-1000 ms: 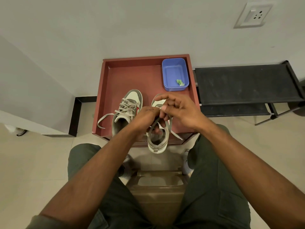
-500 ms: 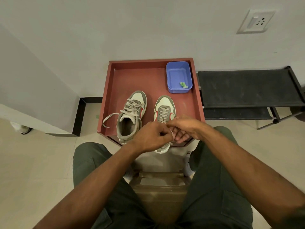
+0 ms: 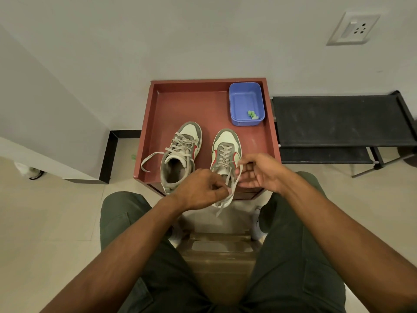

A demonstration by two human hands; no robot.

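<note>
The grip of the left hand [image 3: 200, 190] is clamped on a pale lace [image 3: 235, 177]. Thumb and forefinger pinch the strand just below centre frame, with the other fingers curled under. The grip of the right hand [image 3: 259, 173], slightly higher and to the right, pinches the same lace further up, palm turned toward the camera and fingers loosely bent. A loose tail hangs below the left hand.

The lace belongs to a cream and grey sneaker [image 3: 225, 150] with a red stripe. It stands at centre frame, toe pointing away, on a red rimmed worktop [image 3: 180, 105]. Its heel seems to overhang the front edge.

The step looks like tying the knot. It would go best with both pinches kept close to the top eyelets and the ends drawn apart evenly and sideways, not toward the body, so the sneaker does not slide off.

Both bare forearms rise from the lower corners and meet over the knees, wrists nearly level.

Left of it stands the other sneaker [image 3: 180, 154], its laces loose. A blue tub [image 3: 246, 102] sits in the worktop's upper right corner
</note>
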